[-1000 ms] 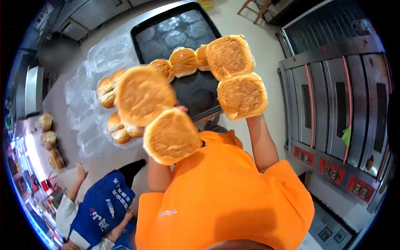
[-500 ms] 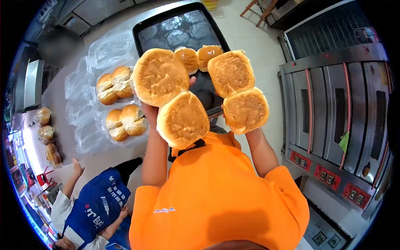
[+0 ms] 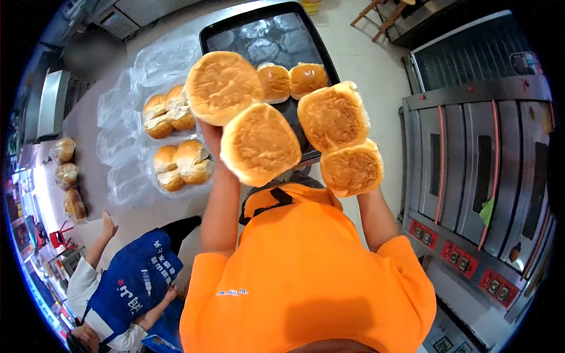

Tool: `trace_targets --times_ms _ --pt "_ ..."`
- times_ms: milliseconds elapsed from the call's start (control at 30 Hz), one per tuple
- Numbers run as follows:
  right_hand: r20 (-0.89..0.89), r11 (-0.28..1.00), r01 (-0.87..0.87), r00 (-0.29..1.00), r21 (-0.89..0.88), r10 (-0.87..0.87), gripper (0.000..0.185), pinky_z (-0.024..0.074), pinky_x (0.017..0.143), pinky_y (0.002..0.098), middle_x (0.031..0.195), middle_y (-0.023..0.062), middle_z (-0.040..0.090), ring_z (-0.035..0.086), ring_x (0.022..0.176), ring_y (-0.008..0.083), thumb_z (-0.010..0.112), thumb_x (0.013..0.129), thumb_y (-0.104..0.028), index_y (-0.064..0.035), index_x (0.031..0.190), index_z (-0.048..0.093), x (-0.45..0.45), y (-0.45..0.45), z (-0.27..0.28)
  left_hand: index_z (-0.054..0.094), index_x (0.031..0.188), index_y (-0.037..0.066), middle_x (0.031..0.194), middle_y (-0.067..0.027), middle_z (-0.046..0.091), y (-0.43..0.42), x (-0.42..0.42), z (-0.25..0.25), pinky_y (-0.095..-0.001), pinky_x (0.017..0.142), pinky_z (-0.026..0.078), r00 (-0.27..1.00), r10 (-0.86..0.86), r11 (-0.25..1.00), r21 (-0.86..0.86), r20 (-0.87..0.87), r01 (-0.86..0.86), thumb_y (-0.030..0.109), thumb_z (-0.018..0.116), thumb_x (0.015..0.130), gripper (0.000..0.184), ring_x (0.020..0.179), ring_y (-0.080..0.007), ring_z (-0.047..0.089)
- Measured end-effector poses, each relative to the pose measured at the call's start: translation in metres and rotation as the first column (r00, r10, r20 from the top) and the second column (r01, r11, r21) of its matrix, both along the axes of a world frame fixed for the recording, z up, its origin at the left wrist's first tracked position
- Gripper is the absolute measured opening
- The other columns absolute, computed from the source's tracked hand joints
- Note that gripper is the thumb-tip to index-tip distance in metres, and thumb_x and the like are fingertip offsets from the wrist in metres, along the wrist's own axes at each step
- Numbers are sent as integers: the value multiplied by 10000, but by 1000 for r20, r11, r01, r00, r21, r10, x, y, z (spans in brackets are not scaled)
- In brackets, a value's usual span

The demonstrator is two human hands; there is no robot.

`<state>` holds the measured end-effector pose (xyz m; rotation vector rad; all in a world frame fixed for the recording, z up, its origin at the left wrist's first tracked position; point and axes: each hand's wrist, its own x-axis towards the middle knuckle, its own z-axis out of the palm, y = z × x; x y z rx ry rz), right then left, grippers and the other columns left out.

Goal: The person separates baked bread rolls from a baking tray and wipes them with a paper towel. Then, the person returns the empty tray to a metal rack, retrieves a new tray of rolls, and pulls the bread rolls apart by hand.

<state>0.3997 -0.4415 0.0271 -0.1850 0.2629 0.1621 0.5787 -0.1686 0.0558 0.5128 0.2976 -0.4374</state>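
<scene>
A joined pair of golden bread buns (image 3: 261,144) rests on my left hand (image 3: 210,136), browned flat sides facing me. The fingers are mostly hidden under the bread. My right hand (image 3: 369,195) holds another joined pair of buns (image 3: 333,117), also flat side up, its fingers covered by them. Both pairs are held up over the near part of a black baking tray (image 3: 329,65). Two glossy-topped buns (image 3: 308,80) sit in the tray, just beyond the held ones.
Left of the tray, clear plastic bags (image 3: 120,150) lie on the table, with two clusters of buns (image 3: 183,165) on them. Bagged bread (image 3: 66,175) lines the table's left end. A co-worker in a blue apron (image 3: 141,273) stands there. A steel oven (image 3: 465,170) is at right.
The left pair of buns has moved slightly away from me, and the right pair has come slightly nearer. The view has shifted a little. Both pairs are still held.
</scene>
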Motion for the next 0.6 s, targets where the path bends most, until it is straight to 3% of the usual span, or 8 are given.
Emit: trace_targets --times_ms 33,100,133,233,433,467,500,600 --pt "-30 999 26 999 -28 -27 721 473 1149 531 1520 203 539 551 1381 366 637 958 -434 -31 1531 470 -1 0 -4 390 1579 116 1503 -159 539 3 -3 14 -514 1043 577 999 -46 989 -140 9 47 749 456 974 878 1326 -343 599" --pt "-71 996 60 995 -71 -66 713 475 1148 529 1521 200 538 552 1381 362 634 963 -432 -35 1532 470 -4 1 -11 265 1639 130 1633 -236 350 -5 -8 36 -611 1056 536 981 -123 898 -405 148 174 694 561 958 932 1460 -455 430" --pt "-81 993 68 994 -93 -76 710 476 1147 527 1521 199 538 552 1381 360 633 965 -432 -36 1532 470 -5 1 -11 265 1639 130 1633 -236 350 -11 -14 49 -611 1056 536 981 -123 897 -406 151 175 694 561 958 932 1460 -455 430" --pt "-113 988 78 989 -131 -93 699 478 1146 524 1522 194 538 553 1380 355 629 973 -430 -42 1532 469 -8 3 -12 411 1571 127 1509 -161 534 -22 -26 65 -529 1040 570 977 -148 894 -403 150 198 745 493 963 871 1334 -352 588" --pt "-158 972 100 978 -214 -135 676 483 1143 517 1525 185 536 555 1379 344 621 989 -425 -53 1532 469 -13 7 -16 401 1577 137 1515 -156 528 -6 -11 -7 -531 1045 562 998 -6 999 32 -57 7 739 513 960 869 1319 -361 595" --pt "-161 970 105 977 -221 -142 673 484 1142 516 1525 184 536 555 1379 342 620 991 -425 -55 1533 468 -15 7 -17 400 1576 141 1515 -152 529 1 -12 -12 -531 1057 552 998 -39 980 -195 -51 28 735 519 964 861 1297 -353 611" --pt "-170 965 108 974 -237 -151 669 485 1142 514 1525 182 536 555 1379 340 618 994 -424 -57 1533 468 -17 7 -18 315 1620 138 1623 -243 344 -4 -16 4 -552 1070 544 997 20 971 -237 -77 -38 656 633 934 917 1513 -477 321" --pt "-191 957 123 966 -262 -176 658 488 1140 511 1527 178 535 556 1379 335 614 1002 -422 -62 1533 468 -26 10 -20 332 1617 161 1619 -157 400 -14 -29 46 -553 1101 523 995 -82 930 -354 57 97 711 546 959 884 1442 -450 447"
